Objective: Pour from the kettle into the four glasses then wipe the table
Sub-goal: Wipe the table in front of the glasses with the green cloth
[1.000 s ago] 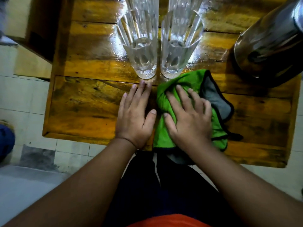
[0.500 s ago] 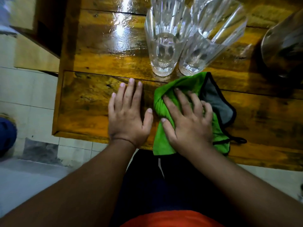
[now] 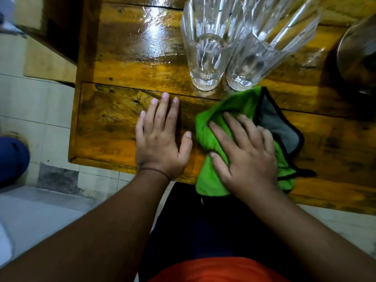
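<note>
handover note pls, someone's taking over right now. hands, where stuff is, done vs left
Left hand: flat on the bare table, holding nothing.
Right hand: open palm pressing the green cloth at the near edge; no closed grip.
Glasses: clustered behind the cloth, upright, the near two with some water low down.
Kettle: far right, cut off by the frame.
Done: pouring looks finished.
Left: wiping. The far-left boards still shine wet; the strip under the glasses probably needs a pass too.
</note>
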The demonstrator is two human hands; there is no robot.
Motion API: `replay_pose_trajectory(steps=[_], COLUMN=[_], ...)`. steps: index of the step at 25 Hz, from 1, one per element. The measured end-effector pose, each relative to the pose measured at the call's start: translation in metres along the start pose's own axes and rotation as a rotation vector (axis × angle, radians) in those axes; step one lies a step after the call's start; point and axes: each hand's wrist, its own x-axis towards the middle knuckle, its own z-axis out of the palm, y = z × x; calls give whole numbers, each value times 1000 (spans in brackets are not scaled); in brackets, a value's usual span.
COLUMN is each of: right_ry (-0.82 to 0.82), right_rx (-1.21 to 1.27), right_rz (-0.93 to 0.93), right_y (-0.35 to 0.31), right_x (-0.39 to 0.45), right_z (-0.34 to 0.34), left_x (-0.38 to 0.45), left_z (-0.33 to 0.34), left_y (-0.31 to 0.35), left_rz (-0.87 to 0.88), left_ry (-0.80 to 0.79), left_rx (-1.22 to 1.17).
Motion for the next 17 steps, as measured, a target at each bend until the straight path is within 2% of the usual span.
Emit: replay_pose_trajectory(steps=[3, 7, 10, 14, 15, 17], right_ry=[5, -10, 36, 39, 31, 31], right_rx=[-19, 50, 27, -20, -23, -34], right_rz=[6, 162, 94, 94, 94, 92], right_y=[30, 27, 44, 80, 84, 87], right_x=[-51, -4, 5, -53, -61, -68], right_z=[-2, -6, -7, -3, -2, -2], left_x=[-1, 0, -3, 0, -1, -13], left_z=[1, 1, -4, -8, -5, 9], left_y=[-2, -1, -3, 33, 53, 91], left_rz=[1, 1, -8, -172, -151, 19], left_ry=[-6, -6, -26, -11, 0, -43], left_rx=[4, -16, -80, -149, -160, -158])
